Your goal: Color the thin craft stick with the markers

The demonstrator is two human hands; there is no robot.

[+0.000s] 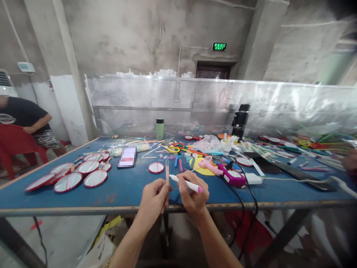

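Note:
Near the front edge of the blue table, my left hand (155,195) pinches a thin flat stick (167,172) held upright, its upper part a pale pinkish tone. My right hand (194,193) grips a white marker (190,184) with a pink end, like a pen. The marker's tip points left and is close to the stick; whether they touch I cannot tell. Just beyond my hands lies a small round mirror-like disc (156,168) with a red rim. A pink glue gun (208,165) rests on a yellow disc (196,170) to the right.
Several red-rimmed discs (68,181) are piled at the left, near a phone (127,156). A green bottle (160,129) and a black flask (240,122) stand at the back. Cables (252,197) hang over the front edge. A person (25,121) sits at far left.

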